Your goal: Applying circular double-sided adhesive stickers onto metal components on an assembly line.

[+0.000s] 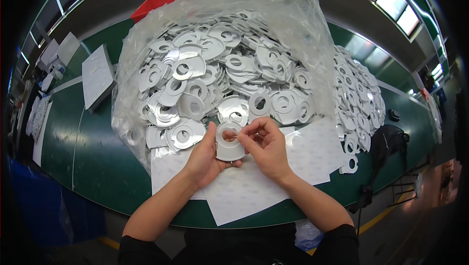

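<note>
A flat white plastic part point(229, 153) with a round hole near its top is upright over the paper sheets. My left hand point(202, 160) grips it from the left side and below, its thumb along the edge. At the part's upper right, my right hand point(265, 147) is closed in a pinch, thumb and forefinger together beside the hole. Whether anything small sits between those fingertips I cannot make out. Just beyond my hands, a big heap of similar white plastic parts point(234, 65) spills from an open clear plastic bag point(326, 77).
White paper sheets point(259, 194) lie under my hands on the green table point(61, 133). To the right stands another pile of white parts point(359, 94), with a black cloth-like item point(386, 150) beside it. A white box-like block point(97, 77) and a red bin point(155, 5) are farther back.
</note>
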`<state>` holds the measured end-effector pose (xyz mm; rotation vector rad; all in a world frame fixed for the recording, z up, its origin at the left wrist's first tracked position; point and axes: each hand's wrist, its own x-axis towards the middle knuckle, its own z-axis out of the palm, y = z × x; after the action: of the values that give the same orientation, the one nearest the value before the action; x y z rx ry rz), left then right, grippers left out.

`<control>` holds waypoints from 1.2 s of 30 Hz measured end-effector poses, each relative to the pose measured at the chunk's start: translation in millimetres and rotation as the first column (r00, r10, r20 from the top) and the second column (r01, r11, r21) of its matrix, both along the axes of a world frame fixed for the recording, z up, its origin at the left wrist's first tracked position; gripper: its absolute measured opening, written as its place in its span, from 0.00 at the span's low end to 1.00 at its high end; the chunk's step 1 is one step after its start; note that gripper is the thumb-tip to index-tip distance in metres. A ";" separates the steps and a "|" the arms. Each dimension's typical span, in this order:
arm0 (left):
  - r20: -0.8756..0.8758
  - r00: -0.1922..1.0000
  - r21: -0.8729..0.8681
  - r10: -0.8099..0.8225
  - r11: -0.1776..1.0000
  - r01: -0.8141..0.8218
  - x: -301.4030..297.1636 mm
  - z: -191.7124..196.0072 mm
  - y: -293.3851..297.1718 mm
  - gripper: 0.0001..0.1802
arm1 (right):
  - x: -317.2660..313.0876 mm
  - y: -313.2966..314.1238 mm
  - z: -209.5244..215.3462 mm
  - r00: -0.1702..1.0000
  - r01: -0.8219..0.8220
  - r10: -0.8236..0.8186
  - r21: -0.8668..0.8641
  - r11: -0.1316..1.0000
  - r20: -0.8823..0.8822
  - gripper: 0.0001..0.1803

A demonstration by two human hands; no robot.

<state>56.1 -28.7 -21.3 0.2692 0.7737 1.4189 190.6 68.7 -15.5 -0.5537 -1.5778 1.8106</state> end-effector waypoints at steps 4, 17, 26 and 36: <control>0.018 1.000 0.002 0.010 1.000 -0.010 1.0 5.2 -1.4 0.25 | -1.0 -1.0 -0.4 1.000 0.015 -0.015 0.047 0.999 -0.001 0.10; -0.143 0.990 0.015 0.005 1.000 -0.002 6.6 10.0 -1.4 0.12 | 4.6 1.3 9.9 0.943 0.122 -0.332 0.917 0.379 0.012 0.17; -0.290 0.957 0.064 -0.020 0.997 0.040 11.2 13.2 -2.0 0.18 | 8.5 5.9 14.3 0.979 0.085 -0.142 0.340 0.937 0.146 0.13; -0.410 0.897 0.078 -0.166 0.973 0.216 10.1 13.3 -5.4 0.23 | 7.7 3.8 12.7 0.962 0.028 -0.024 -0.009 1.000 0.273 0.10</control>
<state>66.2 -34.1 -8.0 0.7319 0.9664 1.2377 198.3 72.6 -2.8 -0.8570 -1.7302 1.7845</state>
